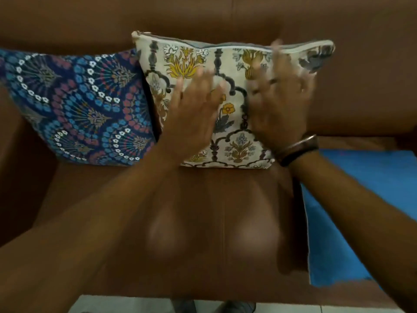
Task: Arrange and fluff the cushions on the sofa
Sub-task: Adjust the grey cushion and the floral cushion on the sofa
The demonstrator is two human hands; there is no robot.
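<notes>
A cream cushion [228, 64] with yellow and grey flowers stands upright against the back of the brown sofa [225, 211]. Both of my hands lie flat in front of its face, fingers spread and blurred by motion. My left hand [194, 114] covers its lower left part. My right hand [279, 102], with a dark bracelet on the wrist, covers its right part. To the left a blue patterned cushion [79, 107] leans on the backrest, its right edge touching the cream one.
A blue cloth [352, 211] lies on the seat to the right of the cushions. The sofa's left armrest [13, 154] rises beside the blue cushion. Pale floor tiles [126, 304] show below the seat's front edge.
</notes>
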